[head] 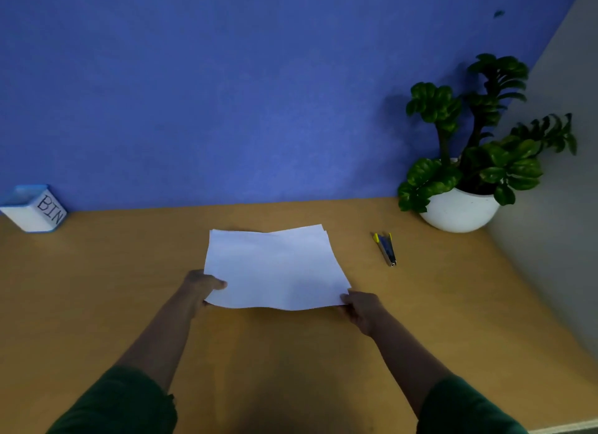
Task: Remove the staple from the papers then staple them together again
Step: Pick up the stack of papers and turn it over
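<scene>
Two hands gripped the papers [275,268]: left hand [202,286], right hand [360,305]. The stapler [385,249] lay right of the papers, nearer the right hand, long axis pointing away.

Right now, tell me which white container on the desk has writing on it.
The small box at the far left, lettered BIN on its side and edged in blue. The other white container, the round plant pot at the far right, is plain and holds a leafy plant.
</scene>
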Action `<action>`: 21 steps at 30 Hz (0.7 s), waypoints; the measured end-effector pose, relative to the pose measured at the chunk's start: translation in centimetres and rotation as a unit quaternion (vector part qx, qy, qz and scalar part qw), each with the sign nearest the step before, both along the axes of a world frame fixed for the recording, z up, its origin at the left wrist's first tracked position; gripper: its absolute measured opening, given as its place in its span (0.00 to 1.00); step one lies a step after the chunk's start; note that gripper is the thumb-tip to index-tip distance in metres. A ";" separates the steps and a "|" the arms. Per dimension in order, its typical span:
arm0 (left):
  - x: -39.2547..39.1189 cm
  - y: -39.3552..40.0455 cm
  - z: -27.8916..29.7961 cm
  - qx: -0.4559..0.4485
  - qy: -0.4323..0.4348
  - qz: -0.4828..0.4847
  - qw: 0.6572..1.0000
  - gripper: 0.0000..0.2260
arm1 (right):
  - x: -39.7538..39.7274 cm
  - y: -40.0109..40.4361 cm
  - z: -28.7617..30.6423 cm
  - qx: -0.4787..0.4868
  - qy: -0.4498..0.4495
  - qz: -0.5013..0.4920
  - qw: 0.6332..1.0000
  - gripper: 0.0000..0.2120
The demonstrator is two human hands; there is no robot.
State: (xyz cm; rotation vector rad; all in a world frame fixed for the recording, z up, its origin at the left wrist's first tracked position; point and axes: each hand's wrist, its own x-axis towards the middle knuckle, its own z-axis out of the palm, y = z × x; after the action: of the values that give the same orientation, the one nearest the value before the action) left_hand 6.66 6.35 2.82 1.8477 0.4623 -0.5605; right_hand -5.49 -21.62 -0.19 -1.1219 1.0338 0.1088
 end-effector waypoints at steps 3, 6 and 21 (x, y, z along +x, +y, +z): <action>0.1 -0.1 -1.2 0.033 -0.025 0.016 0.999 0.21 | -0.2 0.4 -0.1 -0.037 0.027 0.033 0.998 0.13; 0.3 0.1 -2.0 0.098 -0.055 0.020 0.993 0.20 | -0.5 0.7 -0.2 -0.056 0.047 0.048 0.996 0.05; -4.2 -8.0 -5.0 0.362 -0.242 -0.353 0.828 0.33 | -1.9 2.7 -5.2 -0.603 0.010 0.419 0.678 0.25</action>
State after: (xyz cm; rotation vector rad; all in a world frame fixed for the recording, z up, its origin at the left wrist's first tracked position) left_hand 2.43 -1.66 -2.15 2.8089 -0.4645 -0.3755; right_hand -7.42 -18.94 -5.43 -2.7912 0.4051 0.1689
